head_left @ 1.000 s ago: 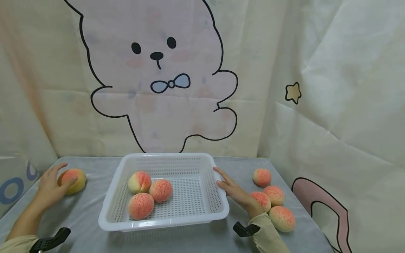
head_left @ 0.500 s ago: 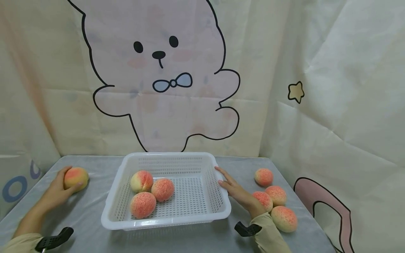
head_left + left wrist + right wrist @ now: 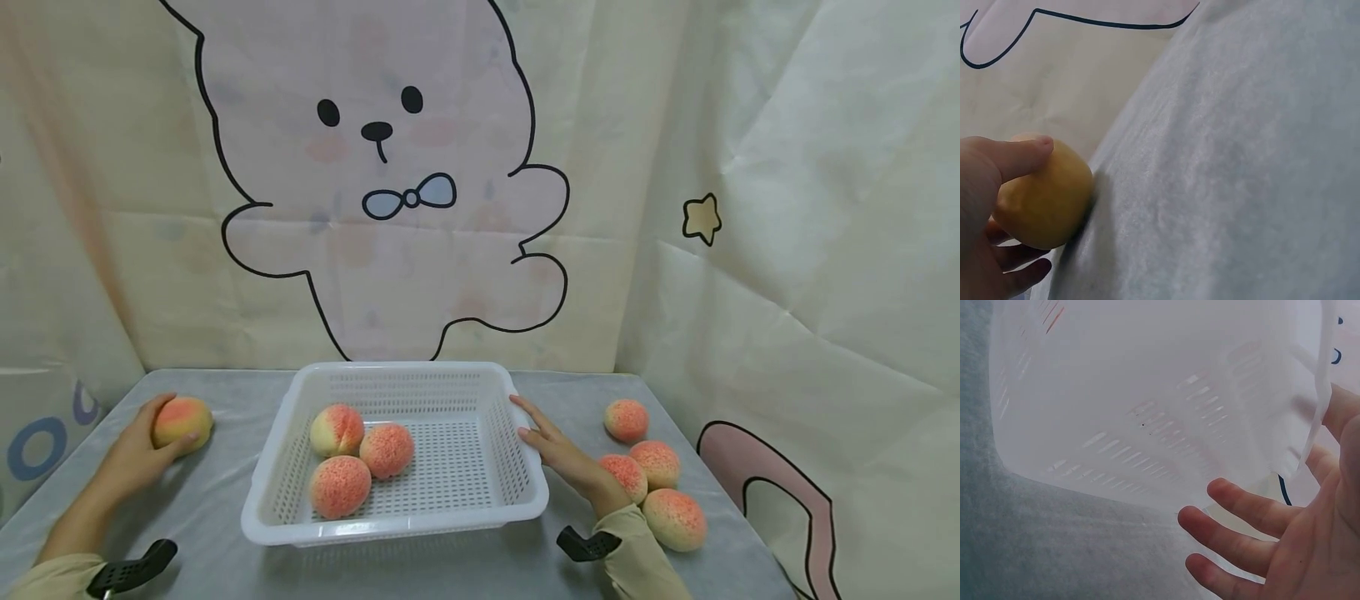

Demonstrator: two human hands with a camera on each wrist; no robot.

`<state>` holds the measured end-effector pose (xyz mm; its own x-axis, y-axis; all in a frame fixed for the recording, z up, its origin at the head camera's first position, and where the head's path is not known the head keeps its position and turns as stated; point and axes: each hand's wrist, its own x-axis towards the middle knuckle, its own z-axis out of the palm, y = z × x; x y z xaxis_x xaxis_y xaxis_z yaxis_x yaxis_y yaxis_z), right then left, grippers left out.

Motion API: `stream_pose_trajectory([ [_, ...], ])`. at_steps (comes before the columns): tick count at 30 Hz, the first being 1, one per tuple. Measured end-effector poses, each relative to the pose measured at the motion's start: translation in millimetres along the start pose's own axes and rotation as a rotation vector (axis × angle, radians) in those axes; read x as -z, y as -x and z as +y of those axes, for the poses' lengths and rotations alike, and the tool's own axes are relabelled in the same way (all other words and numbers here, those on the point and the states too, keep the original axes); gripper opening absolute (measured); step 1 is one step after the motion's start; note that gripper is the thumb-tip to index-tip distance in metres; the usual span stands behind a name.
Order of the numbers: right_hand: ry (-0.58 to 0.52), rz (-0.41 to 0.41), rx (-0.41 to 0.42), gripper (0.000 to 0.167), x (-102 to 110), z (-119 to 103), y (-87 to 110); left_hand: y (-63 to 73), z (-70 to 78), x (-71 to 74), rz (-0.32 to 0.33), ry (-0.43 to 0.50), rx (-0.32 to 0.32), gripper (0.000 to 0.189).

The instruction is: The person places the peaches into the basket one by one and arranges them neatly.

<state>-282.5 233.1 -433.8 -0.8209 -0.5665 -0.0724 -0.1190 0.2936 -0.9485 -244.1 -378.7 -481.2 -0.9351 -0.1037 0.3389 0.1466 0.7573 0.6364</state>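
At the table's left side, my left hand (image 3: 137, 452) holds a yellow and red peach (image 3: 183, 423). In the left wrist view the thumb lies over the peach (image 3: 1047, 200) and other fingers curl beneath it, close against the grey cloth. A white slatted plastic basket (image 3: 420, 525) stands in the middle, with three peaches grouped in its left half. My right hand (image 3: 562, 454) grips the basket's right rim. Two digits reach over that edge, while the other fingers spread along the outside of the basket wall (image 3: 1116, 412) in the right wrist view.
Several loose peaches lie right of the basket: one at the back (image 3: 626, 420), others clustered beside my right forearm, the nearest peach (image 3: 675, 519) close to the sleeve. Grey cloth (image 3: 390, 575) covers the table. A curtain with a cartoon bear (image 3: 375, 275) hangs behind.
My left hand has moved right onto the peach, and its fingers have closed around it. The right hand stays on the basket rim. The whole view has shifted slightly.
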Motion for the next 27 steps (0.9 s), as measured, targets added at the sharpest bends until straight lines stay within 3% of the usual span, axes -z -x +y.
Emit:
stream_pose_trajectory([
  [6, -0.005, -0.013, 0.003, 0.061, 0, -1, -1.0, -1.3, 8.2, 3.3, 0.045, -0.022, 0.0, 0.075],
  [12, -0.012, -0.019, 0.003, 0.061, 0, 0, -0.5, -2.2, 20.8, 8.6, 0.039, -0.025, 0.024, 0.077],
  [27, -0.009, -0.027, 0.012, 0.061, 0, 0, 0.2, -7.9, 69.0, 24.4, 0.065, -0.004, -0.063, 0.078],
])
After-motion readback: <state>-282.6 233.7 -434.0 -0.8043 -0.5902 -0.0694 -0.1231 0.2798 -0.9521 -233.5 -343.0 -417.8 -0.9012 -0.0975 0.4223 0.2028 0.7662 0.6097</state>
